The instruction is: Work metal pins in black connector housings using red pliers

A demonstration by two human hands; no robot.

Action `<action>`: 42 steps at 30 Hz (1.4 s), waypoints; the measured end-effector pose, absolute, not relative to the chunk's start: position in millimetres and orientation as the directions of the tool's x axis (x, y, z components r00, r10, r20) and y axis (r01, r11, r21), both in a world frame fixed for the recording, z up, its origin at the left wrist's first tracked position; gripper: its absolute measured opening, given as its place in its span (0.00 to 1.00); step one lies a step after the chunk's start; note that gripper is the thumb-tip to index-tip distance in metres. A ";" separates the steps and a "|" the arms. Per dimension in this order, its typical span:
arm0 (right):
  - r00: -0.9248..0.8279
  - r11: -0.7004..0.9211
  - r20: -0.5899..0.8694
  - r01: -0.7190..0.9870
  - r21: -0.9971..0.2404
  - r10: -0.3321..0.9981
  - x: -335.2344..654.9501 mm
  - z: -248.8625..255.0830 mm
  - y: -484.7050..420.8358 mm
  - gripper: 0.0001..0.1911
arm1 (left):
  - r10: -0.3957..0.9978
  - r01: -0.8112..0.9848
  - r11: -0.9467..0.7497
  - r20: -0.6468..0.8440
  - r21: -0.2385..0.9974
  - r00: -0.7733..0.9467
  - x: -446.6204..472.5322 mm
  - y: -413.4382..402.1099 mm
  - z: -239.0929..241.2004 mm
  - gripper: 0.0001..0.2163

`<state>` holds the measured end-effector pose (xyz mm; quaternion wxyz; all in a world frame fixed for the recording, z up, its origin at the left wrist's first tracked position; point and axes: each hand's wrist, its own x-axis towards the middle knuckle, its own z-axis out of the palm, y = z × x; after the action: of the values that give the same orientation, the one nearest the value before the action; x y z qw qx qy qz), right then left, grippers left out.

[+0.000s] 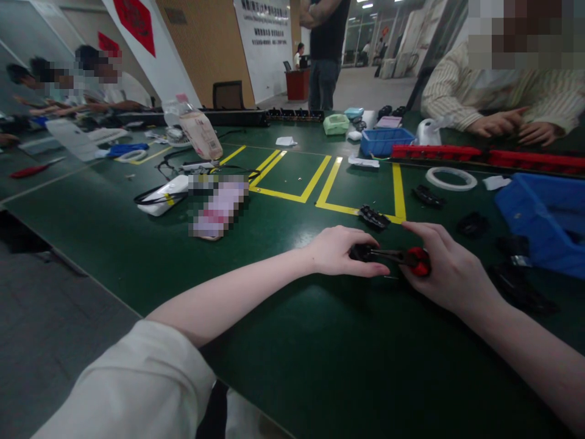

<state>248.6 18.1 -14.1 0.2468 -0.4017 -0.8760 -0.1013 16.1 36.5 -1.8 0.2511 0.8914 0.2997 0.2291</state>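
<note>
My left hand rests on the green table with its fingers closed around a small black part. My right hand grips a screwdriver with a red handle; its thin dark shaft runs left into the black part. Both hands meet near the table's middle, just below the yellow tape lines.
Loose black parts lie near the tape. A blue bin stands at the right, a smaller blue tray and red rails farther back. A white ring, cables and a bottle lie around. Other people sit opposite and left.
</note>
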 end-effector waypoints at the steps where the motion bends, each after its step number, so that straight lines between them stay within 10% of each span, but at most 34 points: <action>1: -0.551 0.655 0.515 0.755 -0.027 0.656 248.5 -13.9 18.0 0.29 | 0.655 0.419 -0.694 0.271 0.586 0.706 16.1 36.3 -1.8 0.22; 42: -0.628 0.707 0.494 0.706 0.037 0.601 246.8 -15.4 16.6 0.19 | 0.682 0.441 -0.715 0.402 0.543 0.612 19.3 27.9 -2.3 0.34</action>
<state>246.8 16.6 -15.4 0.2295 -0.3650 -0.8950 -0.1141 19.3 27.9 -2.3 0.1992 0.8753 0.3205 0.3024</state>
